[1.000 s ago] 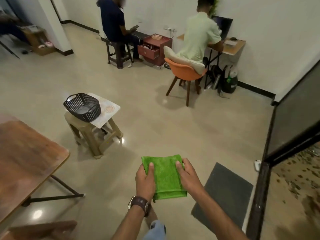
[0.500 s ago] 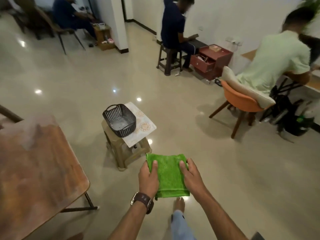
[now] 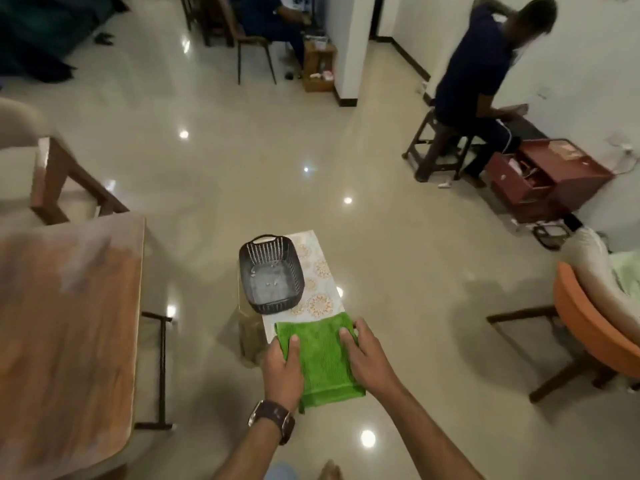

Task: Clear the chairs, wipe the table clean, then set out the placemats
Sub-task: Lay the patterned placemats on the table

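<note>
Held in both hands, a folded green cloth (image 3: pixel 323 358), out in front over the floor (image 3: pixel 398 271); left hand (image 3: pixel 282 374) clamped on the cloth's left edge, thumb laid on top, other fingers hidden beneath; right hand (image 3: pixel 367 358) clamped on the right edge, thumb on top, fingers curled around the side; dark watch (image 3: pixel 273 419) on the left wrist. Just beyond the cloth, a low beige stool (image 3: pixel 249 330) carrying a pale placemat (image 3: pixel 320 275) with round orange patterns, the mat's near end hidden under the cloth's far edge; cannot tell whether cloth and mat touch. Resting on the mat's left side, a dark slatted basket (image 3: pixel 272 273), open top up, a few small scraps on its bottom. At the left, the wooden table (image 3: pixel 65 323), its right edge near the stool but apart from it; black metal leg frame (image 3: pixel 161 368) below that edge. Past the table's far corner, a wooden chair (image 3: pixel 59 181), blurred. At the right, an orange chair (image 3: pixel 588 327) with a cream cushion. Further off, a seated person in dark clothes (image 3: pixel 474 74) on a dark stool (image 3: pixel 438 147), beside a red-brown cabinet (image 3: pixel 550 178).
</note>
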